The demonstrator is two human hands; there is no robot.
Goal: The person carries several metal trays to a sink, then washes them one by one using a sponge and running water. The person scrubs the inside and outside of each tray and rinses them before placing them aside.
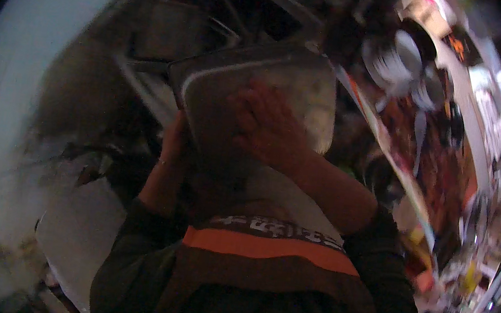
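A large metal tray with rounded corners and a raised rim is close in front of my body, over my apron with its orange band. My left hand is at the tray's left edge, its fingers hidden by the tray, and it seems to hold the tray from there. My right hand lies over the tray's inner surface, fingers slightly spread, pointing up and left. The picture is dark and blurred, so whether the palm presses on the metal is hard to tell.
On the right is a cluttered worktop with white dishes and a spoon. Metal frame bars stand beyond the tray. A pale panel is at the lower left, and a pale wall at the upper left.
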